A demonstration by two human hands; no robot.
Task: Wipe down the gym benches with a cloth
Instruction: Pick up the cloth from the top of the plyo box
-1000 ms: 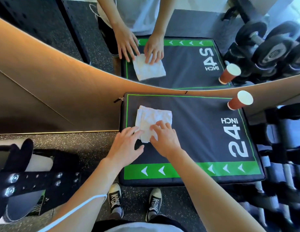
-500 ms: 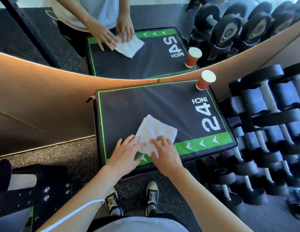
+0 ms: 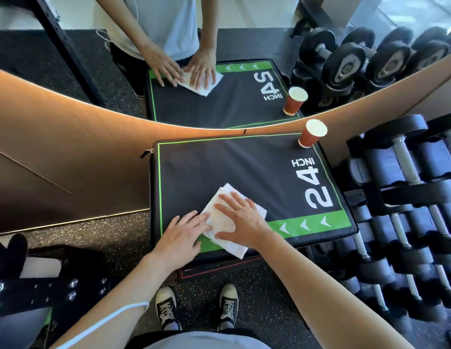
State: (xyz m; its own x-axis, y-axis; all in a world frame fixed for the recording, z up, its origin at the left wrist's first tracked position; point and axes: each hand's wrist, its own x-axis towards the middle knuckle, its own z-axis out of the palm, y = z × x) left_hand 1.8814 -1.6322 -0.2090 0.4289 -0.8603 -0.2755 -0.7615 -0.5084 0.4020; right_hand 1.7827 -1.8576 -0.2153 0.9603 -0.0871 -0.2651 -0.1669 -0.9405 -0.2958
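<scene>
Wiping: both hands flat on a white cloth (image 3: pixel 223 222) at the near edge of the bench (image 3: pixel 219 172), a bit left of the middle
Bench: black padded box top with a thin green outline, a green band with white arrows along the near edge, and "24 INCH" printed in white near the right edge
Cloth: folded and a bit crumpled, lying half on the green band, with one corner hanging just over the near edge
Right hand (image 3: pixel 240 219): palm down on top of the cloth, fingers straight and spread, pressing it, not curled round anything
Left hand (image 3: pixel 183 234): also flat and open, fingertips on the cloth's left edge, rest of the hand on the bench surface near its near left corner
Paper cup (image 3: pixel 311 134): reddish brown, standing at the far right corner of the bench, well apart from the cloth
Mirror (image 3: pixel 93 71): right behind the far edge, shows the same hands, cloth and cup
Dumbbell rack (image 3: pixel 408 185): just beside the right edge, loaded with dark dumbbells
Floor: speckled dark rubber, black sneakers (image 3: pixel 166 308) visible below the near edge
</scene>
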